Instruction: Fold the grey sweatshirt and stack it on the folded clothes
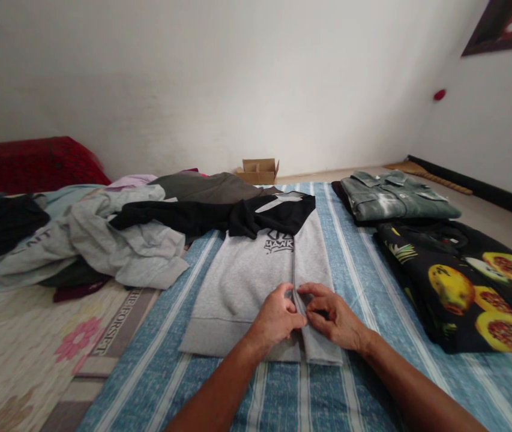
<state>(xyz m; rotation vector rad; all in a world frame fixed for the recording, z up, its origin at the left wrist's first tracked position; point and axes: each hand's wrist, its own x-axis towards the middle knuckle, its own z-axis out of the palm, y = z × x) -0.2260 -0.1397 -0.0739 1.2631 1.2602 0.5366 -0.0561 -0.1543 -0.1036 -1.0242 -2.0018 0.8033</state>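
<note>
A grey sweatshirt [242, 273] with black sleeves and a dark printed motif lies on a blue striped cloth. Its right side is folded inward, so an edge runs down past the print, and one black sleeve [183, 216] stretches out to the left. My left hand [278, 315] has its fingers closed in a pinch on the sweatshirt near that folded edge. Just across from it, my right hand [334, 315] pinches the folded part between thumb and fingers. The fingertips of both hands nearly meet, low on the garment near its hem.
Loose clothes [116, 240] lie heaped at the left. To the right are a folded grey-green shirt [395, 198] and a folded black garment [458, 282] with fruit prints. An open cardboard box [258, 173] stands by the wall. A floral mat [57, 354] lies at front left.
</note>
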